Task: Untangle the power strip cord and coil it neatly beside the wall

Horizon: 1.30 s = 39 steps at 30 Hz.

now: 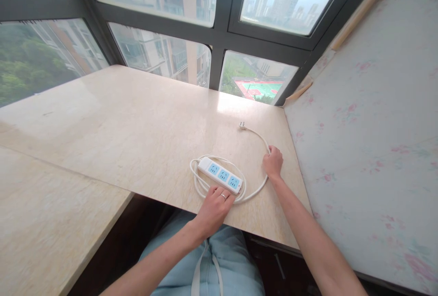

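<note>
A white power strip (pixel 221 175) with three blue sockets lies on the beige marble windowsill (pixel 143 122), its white cable (pixel 253 192) looped around it. My left hand (pixel 216 205) rests flat on the near edge of the strip, fingers stretched out, a ring on one finger. My right hand (pixel 273 163) is closed around the cable where it runs out toward the white plug (pixel 242 125), which lies loose on the sill beyond.
Large dark-framed windows (pixel 219 36) run along the far side of the sill. A floral-patterned wall (pixel 369 141) stands close on the right. A lower marble ledge (pixel 44 223) is at the left, and my light-blue trousers (pixel 219 264) show below.
</note>
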Available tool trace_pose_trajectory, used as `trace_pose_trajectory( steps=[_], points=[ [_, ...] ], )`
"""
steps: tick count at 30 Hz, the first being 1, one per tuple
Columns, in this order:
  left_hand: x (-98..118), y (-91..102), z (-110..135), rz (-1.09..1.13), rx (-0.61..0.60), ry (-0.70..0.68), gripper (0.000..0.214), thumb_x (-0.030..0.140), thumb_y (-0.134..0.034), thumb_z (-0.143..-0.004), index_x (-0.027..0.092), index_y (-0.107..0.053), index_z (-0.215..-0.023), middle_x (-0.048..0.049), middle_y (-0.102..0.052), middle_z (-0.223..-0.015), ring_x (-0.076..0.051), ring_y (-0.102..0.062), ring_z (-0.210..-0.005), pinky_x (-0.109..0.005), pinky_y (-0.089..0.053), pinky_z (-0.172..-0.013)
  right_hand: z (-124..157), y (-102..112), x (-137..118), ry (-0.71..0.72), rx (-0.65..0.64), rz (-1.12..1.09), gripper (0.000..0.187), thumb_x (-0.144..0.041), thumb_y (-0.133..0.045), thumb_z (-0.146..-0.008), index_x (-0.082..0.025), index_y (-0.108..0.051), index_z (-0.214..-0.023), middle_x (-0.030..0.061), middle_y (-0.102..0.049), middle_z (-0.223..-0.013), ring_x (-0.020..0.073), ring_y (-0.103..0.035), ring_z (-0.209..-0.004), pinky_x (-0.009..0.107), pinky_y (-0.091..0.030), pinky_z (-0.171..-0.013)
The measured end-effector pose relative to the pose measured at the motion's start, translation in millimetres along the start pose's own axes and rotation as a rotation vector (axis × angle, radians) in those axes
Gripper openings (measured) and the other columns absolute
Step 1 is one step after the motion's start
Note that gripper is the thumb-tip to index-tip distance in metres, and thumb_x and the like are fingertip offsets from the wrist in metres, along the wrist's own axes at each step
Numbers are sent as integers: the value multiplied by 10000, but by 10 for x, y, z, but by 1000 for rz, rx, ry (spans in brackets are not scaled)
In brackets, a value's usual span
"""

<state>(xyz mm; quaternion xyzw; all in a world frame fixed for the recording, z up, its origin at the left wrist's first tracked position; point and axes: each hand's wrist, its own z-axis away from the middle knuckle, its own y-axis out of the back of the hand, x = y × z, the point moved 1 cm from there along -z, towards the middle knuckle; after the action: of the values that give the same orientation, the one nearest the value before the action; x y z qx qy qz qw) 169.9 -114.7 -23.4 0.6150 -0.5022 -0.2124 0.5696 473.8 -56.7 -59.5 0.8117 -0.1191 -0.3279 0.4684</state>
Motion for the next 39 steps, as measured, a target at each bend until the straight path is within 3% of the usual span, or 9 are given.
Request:
trace_pose_trajectory(
  steps=[6,10,14,19,24,26,29,32,39],
  points=[
    [-362,266,343,78,-15,-198,336,-3,-405,-867,208,-632,-997,-40,-686,-918,-165,-595,-925,-370,-297,-995,-21,-18,46,7,3,-26,413,-125,-398,-784,-136,-592,-1148,148,-639,-1116,265,-535,-1010,381,-380,-883],
    [-668,504,486,100,-46,-226,365,-6,-405,-888,251,-646,-986,-3,-714,-935,-139,-612,-997,-365,-221,-1061,-21,-18,62,33,-5,-52,399,-136,-415,-769,-128,-584,-1130,152,-648,-1109,262,-545,-1006,377,-389,-882],
    [-972,701,589,54,-69,-123,420,-34,-431,-852,276,-696,-953,-16,-723,-991,-164,-587,-1145,-379,-266,-1075,-22,-17,43,76,-13,-75,358,-141,-437,-763,-140,-589,-1087,140,-658,-1059,257,-550,-974,380,-384,-903],
    [-1173,758,639,162,-50,123,402,13,-468,-800,255,-742,-967,-73,-597,-1348,-228,-511,-1286,-413,-401,-1068,-14,-5,-5,104,-13,-83,329,-126,-434,-768,-145,-595,-1054,124,-656,-982,252,-551,-921,386,-385,-901],
    [-1188,644,404,328,221,630,497,152,-416,-851,141,-520,-1336,-140,-540,-1391,-224,-553,-1238,-377,-479,-1013,10,24,-52,97,-10,-76,331,-121,-436,-765,-123,-595,-1055,130,-634,-950,254,-536,-925,376,-389,-892],
    [-1168,579,238,270,229,768,498,219,-449,-877,91,-468,-1358,-190,-567,-1341,-267,-578,-1196,-408,-485,-990,22,38,-66,86,-10,-74,332,-138,-440,-773,-118,-594,-1066,125,-624,-945,250,-534,-924,361,-394,-872],
    [-1124,508,10,76,213,758,484,210,-504,-861,51,-472,-1318,-231,-618,-1222,-335,-561,-1180,-473,-450,-990,37,56,-79,62,-13,-69,331,-168,-441,-787,-128,-597,-1076,110,-620,-941,242,-540,-909,338,-401,-825],
    [-1101,464,-123,-39,181,730,366,95,-433,-846,83,-551,-1193,-186,-668,-1026,-321,-595,-1060,-443,-466,-917,40,67,-87,39,-18,-65,336,-184,-443,-787,-137,-604,-1079,102,-628,-954,236,-548,-902,321,-400,-782],
    [-1242,348,-343,1,93,563,396,65,-411,-851,132,-582,-1202,-125,-674,-936,-267,-600,-955,-370,-475,-843,29,77,-106,3,-47,-58,332,-219,-457,-797,-148,-627,-1073,100,-644,-986,225,-561,-865,301,-379,-714]
  ],
)
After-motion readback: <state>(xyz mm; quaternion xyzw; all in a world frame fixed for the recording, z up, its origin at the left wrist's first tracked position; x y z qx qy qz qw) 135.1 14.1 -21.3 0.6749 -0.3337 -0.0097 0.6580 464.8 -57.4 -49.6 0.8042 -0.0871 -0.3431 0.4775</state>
